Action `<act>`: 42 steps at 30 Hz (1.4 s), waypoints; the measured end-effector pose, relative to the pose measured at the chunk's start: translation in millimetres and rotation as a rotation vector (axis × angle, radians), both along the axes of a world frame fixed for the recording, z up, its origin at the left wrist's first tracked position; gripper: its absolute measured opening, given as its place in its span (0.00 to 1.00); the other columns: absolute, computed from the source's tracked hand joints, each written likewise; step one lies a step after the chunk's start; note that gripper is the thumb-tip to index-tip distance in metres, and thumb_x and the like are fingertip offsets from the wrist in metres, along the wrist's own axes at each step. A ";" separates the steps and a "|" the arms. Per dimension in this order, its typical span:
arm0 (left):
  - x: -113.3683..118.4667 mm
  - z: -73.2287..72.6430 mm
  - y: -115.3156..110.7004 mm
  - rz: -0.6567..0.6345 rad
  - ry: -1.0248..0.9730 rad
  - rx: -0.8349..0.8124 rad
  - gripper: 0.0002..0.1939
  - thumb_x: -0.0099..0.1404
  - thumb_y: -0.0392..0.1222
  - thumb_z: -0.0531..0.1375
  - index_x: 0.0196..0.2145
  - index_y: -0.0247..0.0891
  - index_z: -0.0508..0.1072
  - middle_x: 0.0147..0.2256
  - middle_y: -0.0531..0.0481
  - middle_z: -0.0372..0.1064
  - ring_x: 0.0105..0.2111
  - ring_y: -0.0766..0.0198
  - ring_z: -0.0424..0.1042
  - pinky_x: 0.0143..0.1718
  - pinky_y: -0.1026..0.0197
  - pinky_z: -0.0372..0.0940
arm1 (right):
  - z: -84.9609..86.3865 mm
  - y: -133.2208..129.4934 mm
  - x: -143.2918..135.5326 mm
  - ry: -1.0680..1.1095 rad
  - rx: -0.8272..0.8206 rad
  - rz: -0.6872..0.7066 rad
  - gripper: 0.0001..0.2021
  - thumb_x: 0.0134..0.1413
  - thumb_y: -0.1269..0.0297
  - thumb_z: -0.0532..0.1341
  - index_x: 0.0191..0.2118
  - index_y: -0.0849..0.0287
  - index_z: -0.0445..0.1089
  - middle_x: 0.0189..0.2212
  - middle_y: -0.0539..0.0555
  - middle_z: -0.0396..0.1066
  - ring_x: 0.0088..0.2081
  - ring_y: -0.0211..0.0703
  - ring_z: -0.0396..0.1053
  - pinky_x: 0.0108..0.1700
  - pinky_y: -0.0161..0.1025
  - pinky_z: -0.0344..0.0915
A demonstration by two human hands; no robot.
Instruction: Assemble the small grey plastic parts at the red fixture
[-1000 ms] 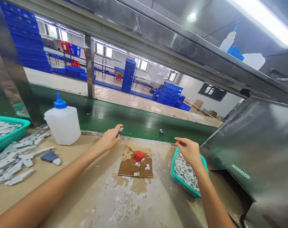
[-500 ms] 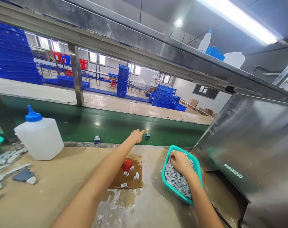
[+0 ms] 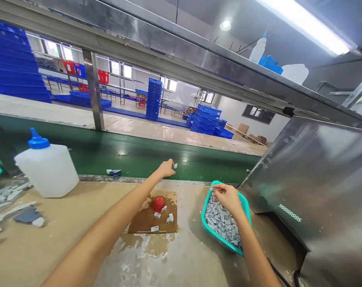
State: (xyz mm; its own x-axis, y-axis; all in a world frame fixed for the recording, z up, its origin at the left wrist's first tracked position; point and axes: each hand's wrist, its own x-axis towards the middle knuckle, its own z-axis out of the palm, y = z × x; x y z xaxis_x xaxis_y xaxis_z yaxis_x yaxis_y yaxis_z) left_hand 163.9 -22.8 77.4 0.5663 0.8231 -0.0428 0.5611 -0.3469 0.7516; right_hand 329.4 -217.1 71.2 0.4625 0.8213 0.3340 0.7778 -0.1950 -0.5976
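Over the green conveyor belt [image 3: 139,159], my left hand [image 3: 167,169] is closed on a small dark-blue and white part [image 3: 175,166]. My right hand [image 3: 229,198] is above a turquoise basket [image 3: 222,240], thumb and fingers pinched near its far left rim. A small pale bit shows at those fingertips. Many small grey pieces [image 3: 221,221] fill the basket. Between my arms lies a wet brown board [image 3: 169,227] with a red round knob [image 3: 158,204] and several small grey pieces [image 3: 170,218] on it. Another dark-blue and white part [image 3: 114,172] lies on the belt's near edge.
A white bottle with a blue nozzle [image 3: 49,169] stands at left, near loose grey parts [image 3: 10,195]. A metal panel [image 3: 318,179] rises at right. Overhead runs a steel shelf [image 3: 169,44], held by a post [image 3: 93,91]. Blue crates [image 3: 206,117] are stacked beyond.
My left hand has taken hold of the part that lay on the belt. The other belt part has shifted left. My right hand has lifted from the pieces towards the rim.
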 end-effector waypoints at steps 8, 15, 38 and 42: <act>-106.3 7.8 -39.4 -0.009 -0.771 -0.670 0.12 0.52 0.34 0.57 0.37 0.32 0.67 0.26 0.51 0.68 0.30 0.69 0.70 0.42 0.63 0.64 | 9.8 -4.8 -14.0 -0.062 0.138 0.079 0.08 0.41 0.62 0.54 0.25 0.59 0.67 0.22 0.53 0.69 0.26 0.42 0.67 0.32 0.39 0.64; -128.1 7.2 -33.6 0.096 -1.036 -0.806 0.07 0.50 0.28 0.59 0.29 0.31 0.68 0.23 0.51 0.67 0.26 0.69 0.70 0.43 0.61 0.64 | -1.0 21.8 -92.3 0.009 0.219 0.302 0.02 0.41 0.67 0.53 0.23 0.59 0.59 0.19 0.50 0.62 0.21 0.36 0.62 0.22 0.32 0.62; -119.2 -4.1 -37.1 0.022 -0.957 -0.788 0.09 0.47 0.27 0.61 0.29 0.32 0.69 0.24 0.53 0.67 0.28 0.69 0.70 0.46 0.58 0.60 | -34.6 47.4 -123.4 -0.349 0.171 0.564 0.09 0.48 0.75 0.51 0.25 0.60 0.66 0.23 0.52 0.66 0.26 0.38 0.62 0.28 0.35 0.60; -118.7 -6.4 -36.6 0.023 -0.945 -0.785 0.10 0.46 0.28 0.62 0.29 0.33 0.69 0.25 0.52 0.67 0.28 0.68 0.70 0.45 0.58 0.61 | -31.8 46.9 -119.5 -0.341 0.145 0.583 0.10 0.49 0.76 0.51 0.26 0.59 0.67 0.24 0.53 0.68 0.28 0.39 0.64 0.30 0.36 0.61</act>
